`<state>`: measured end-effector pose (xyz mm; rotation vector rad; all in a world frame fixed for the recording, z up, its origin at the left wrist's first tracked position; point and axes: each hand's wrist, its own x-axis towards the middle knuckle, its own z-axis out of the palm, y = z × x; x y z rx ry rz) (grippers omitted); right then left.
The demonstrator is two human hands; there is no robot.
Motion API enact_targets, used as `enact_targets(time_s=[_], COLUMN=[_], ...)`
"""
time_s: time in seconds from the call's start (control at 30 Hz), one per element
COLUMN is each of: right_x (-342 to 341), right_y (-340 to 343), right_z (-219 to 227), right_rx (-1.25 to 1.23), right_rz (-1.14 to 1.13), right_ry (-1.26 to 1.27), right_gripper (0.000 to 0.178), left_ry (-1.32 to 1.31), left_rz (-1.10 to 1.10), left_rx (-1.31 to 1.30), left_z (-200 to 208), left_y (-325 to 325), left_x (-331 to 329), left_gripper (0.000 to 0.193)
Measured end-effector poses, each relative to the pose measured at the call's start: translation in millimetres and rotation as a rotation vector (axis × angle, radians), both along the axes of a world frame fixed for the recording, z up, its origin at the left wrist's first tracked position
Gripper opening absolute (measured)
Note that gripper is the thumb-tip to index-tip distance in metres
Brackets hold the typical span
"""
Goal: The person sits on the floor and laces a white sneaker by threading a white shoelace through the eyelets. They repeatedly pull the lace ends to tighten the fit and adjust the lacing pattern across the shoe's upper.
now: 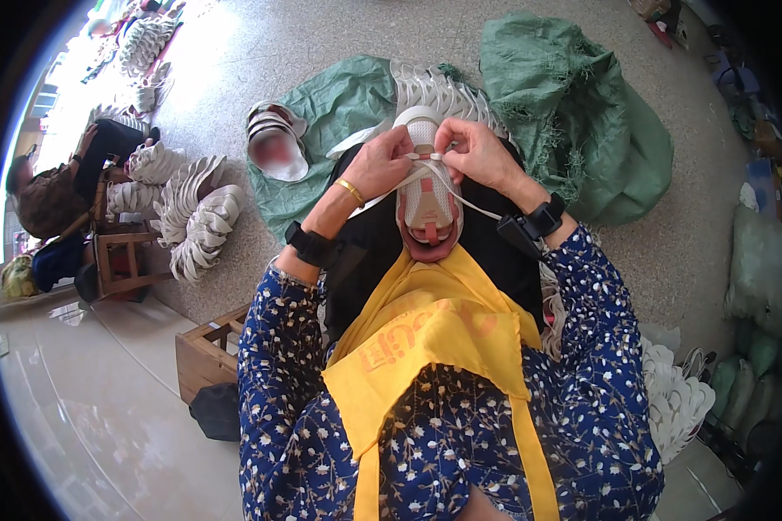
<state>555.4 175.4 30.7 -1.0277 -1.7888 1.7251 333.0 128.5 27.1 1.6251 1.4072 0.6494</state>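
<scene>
The left fingers (398,144) and the right fingers (451,141) both pinched the thin, pale lace (423,157), and the shoe (426,201) sat just under them with its toe pointing away. The shoe looked light and soft on top, so its sides, just below the fingers, seemed good to hold. The lace looked floppy and maybe slippery, best pinched near the knot spot between the fingertips.

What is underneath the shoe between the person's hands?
Black cloth shows on both sides of the shoe, and the yellow apron at its heel end. Whatever directly touches the sole is covered by the shoe.
</scene>
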Motion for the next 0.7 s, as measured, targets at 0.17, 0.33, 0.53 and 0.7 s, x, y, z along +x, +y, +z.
enact_targets(time_s=[0.17,0.33,0.53,0.7], right_x=[-4,-7,-8,-7], right_y=[4,4,6,9], right_z=[3,-4,-6,-14], right_rx=[-0.011,0.006,-0.021,-0.09], right_rz=[0.052,0.009,0.019,-0.03], right_ry=[0.005,0.007,0.006,0.107], right_gripper=[0.008,0.011,0.008,0.006], left_ry=[-0.001,-0.102,-0.047,0.04], left_rz=[-0.122,-0.138,-0.148,-0.128], left_rx=[0.039,-0.075,-0.073,-0.04], left_z=[-6,-9,-8,-6], left_y=[8,13,13,15], left_x=[-11,-17,-20,-16], left_gripper=[0.016,0.018,0.013,0.016])
